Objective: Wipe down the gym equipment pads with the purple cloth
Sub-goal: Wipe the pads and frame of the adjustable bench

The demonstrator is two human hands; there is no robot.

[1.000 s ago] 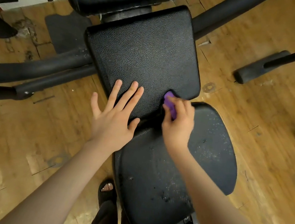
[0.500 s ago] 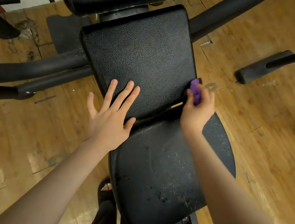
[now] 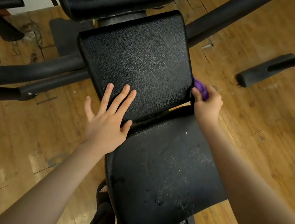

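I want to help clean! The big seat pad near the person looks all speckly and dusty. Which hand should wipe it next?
The right hand, probably. Its fingers already hold the purple cloth at the middle pad's right edge, just above the speckled seat pad. The left hand lies flat on the middle pad, holding nothing.

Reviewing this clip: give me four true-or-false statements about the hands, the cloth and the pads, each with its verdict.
1. The right hand grips the purple cloth. True.
2. The cloth is at the left edge of the middle pad. False: it is at the pad's right edge.
3. The left hand lies flat, fingers straight, on the middle pad. True.
4. The near pad looks spotless. False: it shows pale specks and dark spots.
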